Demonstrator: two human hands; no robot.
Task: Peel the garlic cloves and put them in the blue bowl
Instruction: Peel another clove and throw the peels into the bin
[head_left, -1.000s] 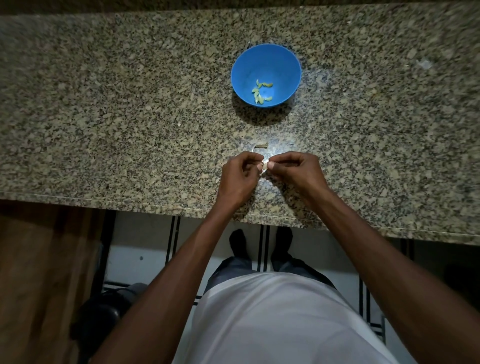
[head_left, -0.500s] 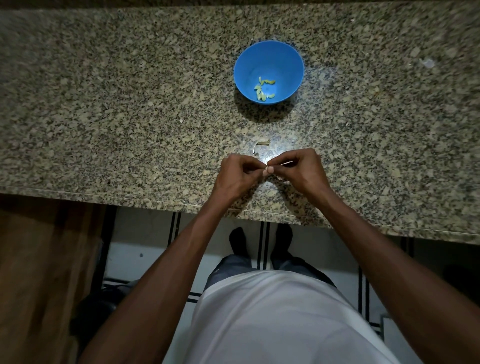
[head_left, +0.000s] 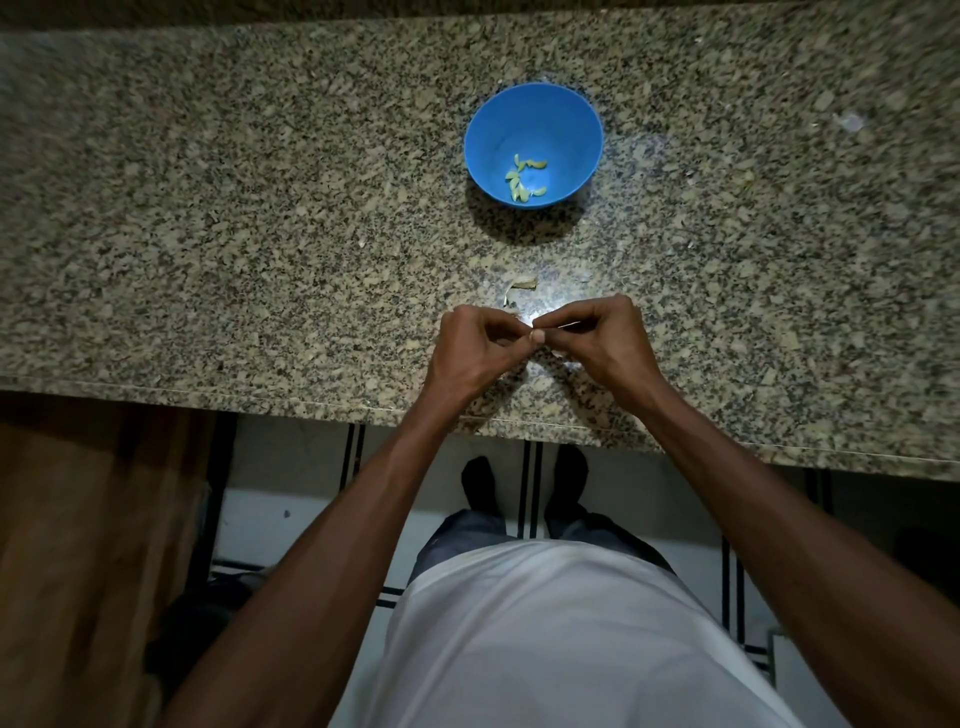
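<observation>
The left hand (head_left: 475, 351) and right hand (head_left: 597, 338) have drawn closer together over the last second, fingertips now meeting just above the worktop (head_left: 208, 208). Both pinch something small where they meet, most likely a garlic clove, though the fingers hide nearly all of it. The change looks like skin being worked off, so peeling is under way and not finished. Just beyond the hands lies a scrap of peel (head_left: 519, 287). Farther back stands the blue bowl (head_left: 488, 140), holding a few peeled cloves (head_left: 524, 177), unchanged in number.
</observation>
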